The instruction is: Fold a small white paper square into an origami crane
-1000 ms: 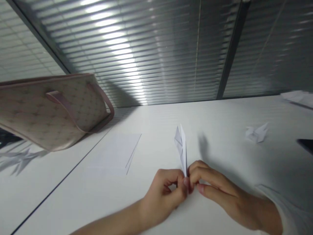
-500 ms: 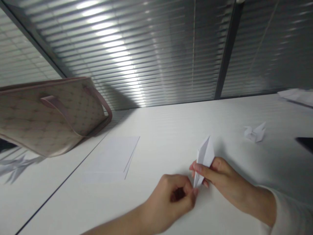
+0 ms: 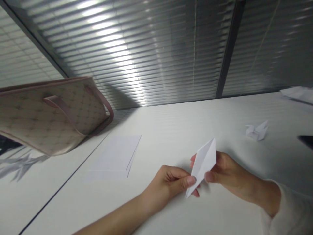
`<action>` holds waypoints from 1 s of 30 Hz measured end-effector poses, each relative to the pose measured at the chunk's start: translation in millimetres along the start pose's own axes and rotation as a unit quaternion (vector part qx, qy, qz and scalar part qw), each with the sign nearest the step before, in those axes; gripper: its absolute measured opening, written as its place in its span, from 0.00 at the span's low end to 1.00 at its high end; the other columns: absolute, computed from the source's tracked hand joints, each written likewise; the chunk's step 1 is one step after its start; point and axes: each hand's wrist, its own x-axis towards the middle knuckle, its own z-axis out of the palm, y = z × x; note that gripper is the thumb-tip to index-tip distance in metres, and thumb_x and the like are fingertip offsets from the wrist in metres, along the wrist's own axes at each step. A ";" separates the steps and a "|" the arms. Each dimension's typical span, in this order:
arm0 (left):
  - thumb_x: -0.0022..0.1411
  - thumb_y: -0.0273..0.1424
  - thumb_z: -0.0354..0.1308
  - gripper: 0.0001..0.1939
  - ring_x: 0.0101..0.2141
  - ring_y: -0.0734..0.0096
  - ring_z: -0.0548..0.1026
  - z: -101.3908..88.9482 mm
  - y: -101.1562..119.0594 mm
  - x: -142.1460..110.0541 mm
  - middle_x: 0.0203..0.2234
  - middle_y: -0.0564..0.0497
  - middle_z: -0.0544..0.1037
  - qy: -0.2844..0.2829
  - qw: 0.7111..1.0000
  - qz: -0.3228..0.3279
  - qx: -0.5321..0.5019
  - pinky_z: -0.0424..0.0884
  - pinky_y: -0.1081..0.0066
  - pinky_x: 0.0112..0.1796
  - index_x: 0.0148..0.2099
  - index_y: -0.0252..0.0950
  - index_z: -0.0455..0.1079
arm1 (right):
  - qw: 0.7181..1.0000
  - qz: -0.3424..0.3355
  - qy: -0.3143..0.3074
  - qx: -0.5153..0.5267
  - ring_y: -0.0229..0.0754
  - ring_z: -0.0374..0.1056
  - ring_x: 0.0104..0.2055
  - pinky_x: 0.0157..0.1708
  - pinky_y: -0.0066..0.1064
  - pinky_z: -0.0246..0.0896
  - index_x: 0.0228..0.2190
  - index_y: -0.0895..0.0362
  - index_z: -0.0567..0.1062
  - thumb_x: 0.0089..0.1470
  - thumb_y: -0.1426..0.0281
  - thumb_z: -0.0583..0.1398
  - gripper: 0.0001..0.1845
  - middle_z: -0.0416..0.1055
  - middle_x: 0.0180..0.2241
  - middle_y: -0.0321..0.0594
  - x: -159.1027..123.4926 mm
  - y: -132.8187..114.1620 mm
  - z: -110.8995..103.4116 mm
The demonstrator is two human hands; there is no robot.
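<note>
A folded white paper piece (image 3: 201, 166), a narrow kite-like shape, is held in the air above the white table (image 3: 171, 137). My right hand (image 3: 227, 173) grips its upper part, with the thumb on the front face and the fingers behind it. My left hand (image 3: 168, 184) pinches the lower tip between thumb and fingers. The hands are a short way apart, and the paper's far side is hidden. A small paper crane (image 3: 256, 131) stands on the table to the right, out of reach of both hands.
A beige patterned handbag (image 3: 49, 114) with pink straps sits at the left. A white paper sheet (image 3: 114, 158) lies left of my hands, and more paper (image 3: 297, 94) lies at the far right. A dark object (image 3: 305, 141) pokes in at the right edge. Slatted blinds (image 3: 137, 55) stand behind the table.
The paper has widened from a narrow upright fold and now tilts toward my left hand. My left hand has returned to the paper and pinches its lower tip.
</note>
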 end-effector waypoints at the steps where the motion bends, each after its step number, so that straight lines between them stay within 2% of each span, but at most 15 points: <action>1: 0.56 0.42 0.61 0.17 0.29 0.69 0.71 -2.6 0.8 0.3 0.24 0.47 0.77 -0.014 1.000 -0.003 -0.005 0.65 0.70 0.35 0.28 0.32 0.78 | 1.000 -0.002 -0.012 -0.002 0.41 0.70 0.31 0.32 0.35 0.65 0.38 0.58 0.73 0.45 0.62 0.68 0.20 0.73 0.29 0.37 0.1 -0.8 -0.4; 4: 0.58 0.41 0.60 0.17 0.29 0.68 0.73 -4.6 1.5 1.9 0.24 0.46 0.78 -0.036 0.999 -0.009 -0.020 0.65 0.69 0.36 0.30 0.31 0.77 | 1.000 0.005 -0.004 -0.021 0.39 0.70 0.28 0.29 0.33 0.64 0.31 0.58 0.73 0.43 0.62 0.68 0.16 0.74 0.26 0.38 0.4 -0.7 1.8; 7: 0.56 0.41 0.62 0.16 0.28 0.70 0.73 1.4 -0.2 4.2 0.25 0.47 0.78 -0.025 0.998 0.021 -0.048 0.65 0.70 0.36 0.31 0.31 0.76 | 0.997 0.020 0.064 -0.041 0.35 0.67 0.23 0.23 0.28 0.61 0.27 0.58 0.72 0.41 0.63 0.70 0.16 0.72 0.22 0.35 0.6 2.3 5.7; 9: 0.52 0.38 0.66 0.14 0.28 0.71 0.72 7.1 -1.1 4.9 0.24 0.49 0.77 0.006 0.994 0.062 -0.085 0.65 0.71 0.35 0.31 0.31 0.74 | 0.994 0.022 0.097 -0.049 0.33 0.64 0.21 0.21 0.26 0.59 0.27 0.59 0.71 0.39 0.64 0.70 0.17 0.70 0.21 0.32 1.0 4.1 8.0; 11: 0.51 0.35 0.67 0.12 0.27 0.73 0.71 11.9 -1.1 4.1 0.24 0.51 0.76 0.061 0.989 0.083 -0.106 0.66 0.72 0.33 0.31 0.32 0.73 | 0.991 0.023 0.113 -0.068 0.31 0.63 0.21 0.21 0.24 0.58 0.27 0.59 0.71 0.40 0.65 0.70 0.16 0.70 0.22 0.32 1.9 4.8 9.3; 13: 0.54 0.34 0.66 0.10 0.26 0.73 0.72 14.7 -0.3 2.2 0.24 0.51 0.76 0.115 0.986 0.078 -0.095 0.67 0.72 0.33 0.32 0.31 0.73 | 0.985 0.027 0.138 -0.096 0.31 0.64 0.22 0.22 0.24 0.59 0.27 0.58 0.70 0.41 0.66 0.69 0.15 0.70 0.22 0.31 3.0 5.2 9.3; 16: 0.56 0.36 0.63 0.13 0.29 0.70 0.75 15.9 1.3 0.3 0.25 0.50 0.77 0.137 0.985 0.061 -0.083 0.70 0.70 0.36 0.34 0.30 0.74 | 0.970 -0.003 0.183 -0.162 0.33 0.65 0.23 0.23 0.25 0.60 0.30 0.56 0.69 0.41 0.69 0.69 0.15 0.69 0.21 0.29 3.6 7.3 7.6; 18: 0.54 0.36 0.65 0.12 0.28 0.70 0.76 16.5 2.0 1.1 0.25 0.49 0.78 0.148 0.983 0.039 -0.101 0.72 0.70 0.36 0.33 0.30 0.73 | 0.949 -0.051 0.205 -0.236 0.35 0.66 0.25 0.25 0.26 0.62 0.35 0.54 0.69 0.43 0.71 0.68 0.16 0.69 0.22 0.29 2.0 9.5 6.8; 21: 0.54 0.35 0.65 0.11 0.30 0.69 0.78 18.3 2.2 3.4 0.25 0.49 0.80 0.149 0.981 0.042 -0.120 0.73 0.70 0.37 0.32 0.31 0.72 | 0.895 -0.141 0.223 -0.359 0.35 0.67 0.27 0.27 0.27 0.65 0.41 0.51 0.69 0.46 0.74 0.65 0.19 0.71 0.27 0.31 -2.2 10.9 7.6; 25: 0.57 0.34 0.63 0.10 0.34 0.65 0.79 20.5 0.9 3.9 0.30 0.47 0.81 0.126 0.983 0.083 -0.106 0.74 0.69 0.39 0.38 0.32 0.74 | 0.819 -0.276 0.189 -0.466 0.35 0.67 0.29 0.31 0.27 0.67 0.43 0.51 0.72 0.50 0.77 0.63 0.18 0.73 0.32 0.34 -5.0 7.4 9.4; 27: 0.58 0.33 0.62 0.10 0.35 0.63 0.79 20.8 0.1 3.2 0.31 0.46 0.82 0.129 0.983 0.085 -0.096 0.74 0.68 0.39 0.39 0.31 0.75 | 0.800 -0.317 0.160 -0.483 0.37 0.68 0.34 0.34 0.29 0.67 0.43 0.52 0.74 0.52 0.77 0.63 0.16 0.75 0.33 0.36 -4.0 5.1 9.1; 30: 0.59 0.32 0.60 0.10 0.36 0.62 0.79 21.3 0.5 2.8 0.32 0.45 0.82 0.137 0.984 0.075 -0.089 0.74 0.67 0.41 0.39 0.30 0.76 | 0.784 -0.339 0.149 -0.499 0.39 0.68 0.38 0.37 0.32 0.68 0.41 0.54 0.75 0.52 0.78 0.62 0.14 0.76 0.36 0.39 -2.0 2.9 7.2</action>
